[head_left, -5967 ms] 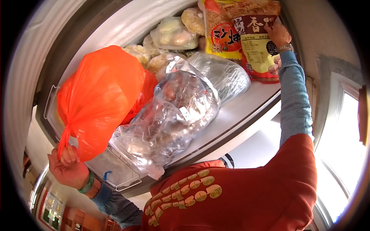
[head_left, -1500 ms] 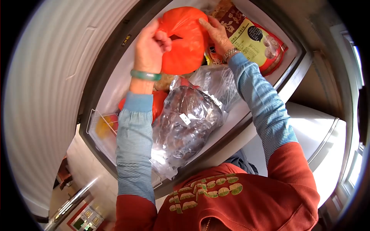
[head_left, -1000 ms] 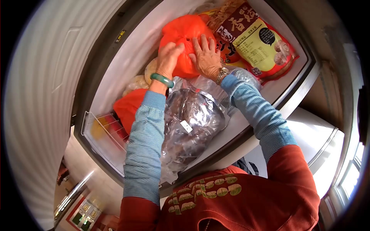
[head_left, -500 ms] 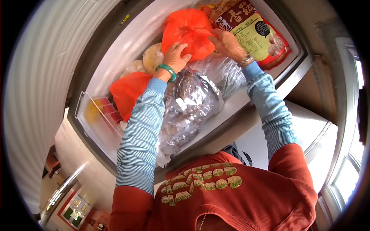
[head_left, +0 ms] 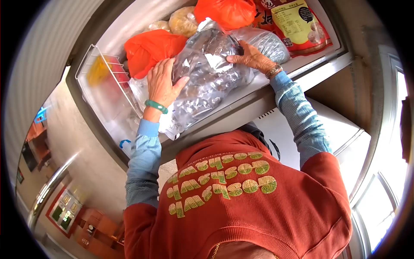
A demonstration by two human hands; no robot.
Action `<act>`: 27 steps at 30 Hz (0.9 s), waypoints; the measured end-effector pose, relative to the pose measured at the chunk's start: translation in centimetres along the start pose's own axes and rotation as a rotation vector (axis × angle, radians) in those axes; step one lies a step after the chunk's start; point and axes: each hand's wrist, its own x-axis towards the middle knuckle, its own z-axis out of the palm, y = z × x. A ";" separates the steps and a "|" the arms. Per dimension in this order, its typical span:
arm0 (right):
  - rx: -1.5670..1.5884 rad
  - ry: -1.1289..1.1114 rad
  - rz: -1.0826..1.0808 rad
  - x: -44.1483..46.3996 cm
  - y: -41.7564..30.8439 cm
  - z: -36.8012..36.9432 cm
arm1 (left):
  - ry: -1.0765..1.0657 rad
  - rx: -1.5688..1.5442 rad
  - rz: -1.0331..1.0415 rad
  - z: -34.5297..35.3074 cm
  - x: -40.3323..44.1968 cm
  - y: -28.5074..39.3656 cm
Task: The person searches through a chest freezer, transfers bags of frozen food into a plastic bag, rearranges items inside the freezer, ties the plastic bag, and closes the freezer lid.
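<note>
A clear plastic bag (head_left: 207,84) with dark contents lies crumpled across the front of an open chest freezer (head_left: 241,101). My left hand (head_left: 165,84), with a green bangle at its wrist, rests against the bag's left side, thumb apart from the fingers. At its upper right, my right hand (head_left: 254,58) touches the plastic with thumb and index finger spread. A metal watch (head_left: 274,71) is on that wrist. Just beyond my left fingertips sits an orange-red plastic bag (head_left: 153,49). Another orange-red bag (head_left: 226,13) lies farther back.
A red and yellow printed food package (head_left: 299,28) fills the freezer's right end, beside a clear bag of greyish contents (head_left: 265,43). Yellowish bagged food (head_left: 184,20) lies at the back. A white wire basket (head_left: 103,71) hangs at the left. The raised lid (head_left: 39,56) stands behind.
Both hands have left the rear orange-red bag and come back toward my body, onto the clear bag. My view has tilted, so the freezer appears higher.
</note>
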 end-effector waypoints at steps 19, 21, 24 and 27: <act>0.235 0.043 0.009 4.7 0.9 -4.4 | -0.003 0.050 -0.027 0.7 -0.5 0.3; 0.057 0.624 -0.109 7.9 1.2 -5.3 | -0.003 0.021 -0.038 1.0 -0.4 0.1; -0.153 0.594 -0.056 11.3 0.1 -8.0 | -0.021 -0.004 -0.073 1.1 0.0 0.2; -0.290 0.543 -0.008 15.5 0.6 -8.7 | -0.025 -0.022 -0.119 1.4 0.0 0.4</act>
